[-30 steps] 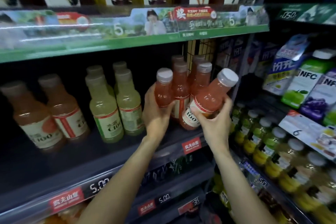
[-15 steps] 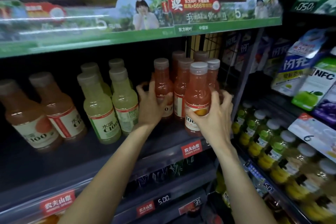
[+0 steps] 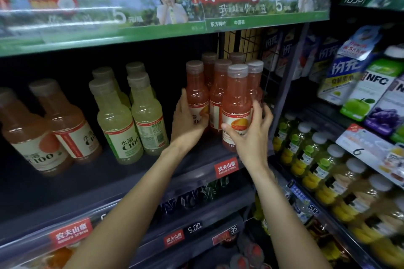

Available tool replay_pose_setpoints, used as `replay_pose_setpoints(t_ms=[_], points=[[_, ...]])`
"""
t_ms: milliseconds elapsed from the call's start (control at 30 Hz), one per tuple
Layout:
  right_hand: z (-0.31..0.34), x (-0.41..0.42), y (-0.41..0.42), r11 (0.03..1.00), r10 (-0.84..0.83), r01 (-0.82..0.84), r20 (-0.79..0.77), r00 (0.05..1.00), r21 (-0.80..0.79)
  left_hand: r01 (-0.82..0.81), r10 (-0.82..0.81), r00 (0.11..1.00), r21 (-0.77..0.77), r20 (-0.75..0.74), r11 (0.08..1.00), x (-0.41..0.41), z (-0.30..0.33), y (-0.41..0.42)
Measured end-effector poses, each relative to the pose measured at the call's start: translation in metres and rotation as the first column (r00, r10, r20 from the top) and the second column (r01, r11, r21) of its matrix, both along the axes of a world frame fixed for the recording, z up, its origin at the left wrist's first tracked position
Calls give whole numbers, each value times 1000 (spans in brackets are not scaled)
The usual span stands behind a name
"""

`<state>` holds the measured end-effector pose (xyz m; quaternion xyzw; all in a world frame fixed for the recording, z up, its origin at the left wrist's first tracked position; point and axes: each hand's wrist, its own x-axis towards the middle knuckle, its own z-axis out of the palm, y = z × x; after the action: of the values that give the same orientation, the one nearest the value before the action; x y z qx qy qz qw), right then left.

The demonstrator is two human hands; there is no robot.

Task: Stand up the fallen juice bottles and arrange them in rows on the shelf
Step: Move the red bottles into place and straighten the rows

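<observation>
Several red juice bottles stand upright in a cluster at the right end of the dark shelf (image 3: pixel 122 172). The front red bottle (image 3: pixel 236 102) stands nearest the shelf edge, and my right hand (image 3: pixel 251 131) is wrapped around its label. My left hand (image 3: pixel 188 120) grips the lower part of the left red bottle (image 3: pixel 196 89). More red bottles (image 3: pixel 220 85) stand behind these two. Two pairs of yellow-green bottles (image 3: pixel 118 116) stand upright to the left, and two orange bottles (image 3: pixel 56 122) stand at the far left.
A wire grid (image 3: pixel 247 43) and a dark upright post (image 3: pixel 288 76) close the shelf's right end. Beyond the post are green NFC cartons (image 3: pixel 369 89) and rows of yellow bottles (image 3: pixel 317 159). A green banner shelf (image 3: pixel 153 13) hangs above; price rails (image 3: pixel 192 228) run below.
The right hand has swung the tilted red bottle upright and set it on the shelf at the front of the cluster. The left hand has kept hold of its bottle, now standing on the shelf.
</observation>
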<state>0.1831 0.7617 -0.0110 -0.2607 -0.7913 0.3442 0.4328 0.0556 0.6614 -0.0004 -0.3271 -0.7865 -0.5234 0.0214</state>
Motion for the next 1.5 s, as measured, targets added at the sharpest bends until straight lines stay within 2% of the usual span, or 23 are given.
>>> replay_pose_setpoints(t_ms=[133, 267, 433, 600, 700, 833, 900, 967, 1067, 1167, 1267, 1333, 1400, 1500], points=[[-4, -17, -12, 996, -70, 60, -143, 987, -71, -9, 8, 999, 34, 44, 999, -1, 2, 0], [-11, -27, -21, 990, -100, 78, -206, 973, -114, -2, -1, 998, 54, 56, 999, -4, 0, 0], [-15, -21, -14, 998, -60, 58, -139, 988, -20, -34, 29, 997, 72, 75, 997, 0, 4, -4], [-12, -7, -2, 1000, 15, -15, -47, 999, 2, -26, 25, 999, 32, 47, 999, 12, 5, -14], [-11, 0, -5, 999, 30, -30, -20, 999, -17, 22, -26, 996, 42, 87, 999, 17, 5, -20], [-3, 8, -24, 984, -54, 73, -119, 991, 160, 75, -78, 991, 29, 108, 997, 26, 10, -34], [3, 10, -37, 960, -48, 102, -205, 977, 262, 130, -131, 991, 6, 19, 991, 34, 13, -47], [11, 8, -55, 936, 43, 47, -246, 968, 349, 116, -127, 983, -89, -130, 989, 45, 20, -74], [20, 2, -84, 888, 164, -58, -197, 967, 456, -1, -64, 905, -153, -420, 988, 56, 32, -125], [22, -17, -132, 851, 314, -265, -35, 949, 454, -149, 55, 784, -102, -618, 984, 47, 28, -196], [17, -36, -179, 792, 443, -460, 139, 886, 401, -253, 210, 725, 31, -656, 967, 36, 17, -261], [12, -52, -220, 742, 528, -565, 204, 824, 361, -366, 343, 682, 104, -645, 925, 31, 11, -311], [9, -67, -264, 694, 616, -658, 232, 753, 294, -480, 450, 623, 141, -640, 866, 24, 6, -359], [6, -88, -325, 627, 721, -746, 193, 665, 226, -617, 576, 502, 200, -645, 761, 18, -1, -424]])
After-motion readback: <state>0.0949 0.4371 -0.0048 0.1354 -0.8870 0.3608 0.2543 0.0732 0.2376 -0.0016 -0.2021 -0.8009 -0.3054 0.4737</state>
